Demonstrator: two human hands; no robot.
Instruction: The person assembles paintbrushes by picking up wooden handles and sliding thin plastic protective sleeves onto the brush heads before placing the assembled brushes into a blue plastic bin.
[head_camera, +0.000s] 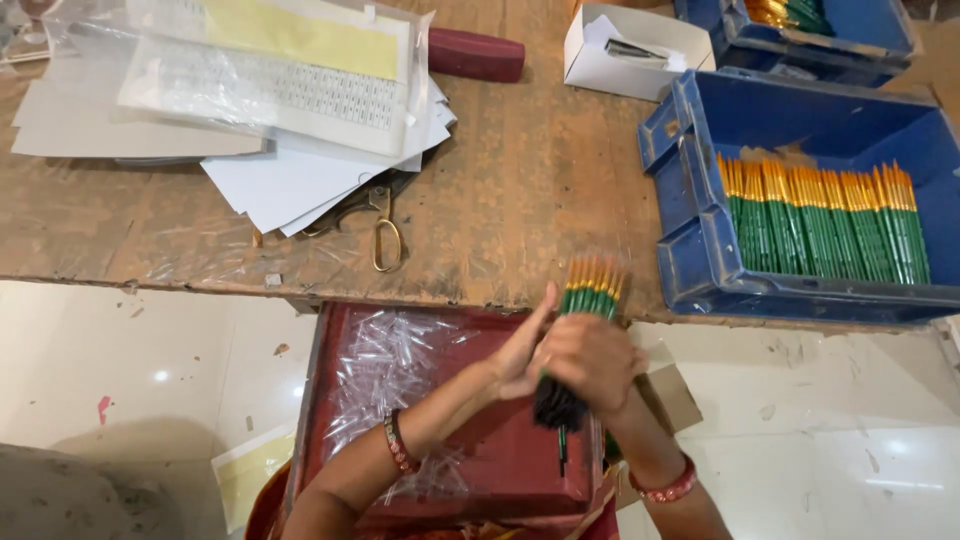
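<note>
My right hand (592, 358) grips a bundle of green-handled paintbrushes (592, 290) with orange-gold ends pointing away from me and dark ends below the fist. My left hand (520, 352) rests flat against the side of the bundle, fingers straight and pointing up. Both hands hover over a dark red tray (335, 350) on my lap that holds many small clear plastic tubes (385, 365). One loose brush (562, 450) lies in the tray under my hands.
A blue bin (700, 250) at the right holds a row of similar brushes (825, 220). Another blue bin (740, 40) and a white box (600, 65) stand behind. Scissors (385, 235), stacked papers (290, 185) and a maroon case (475, 55) lie on the worn wooden table (520, 180).
</note>
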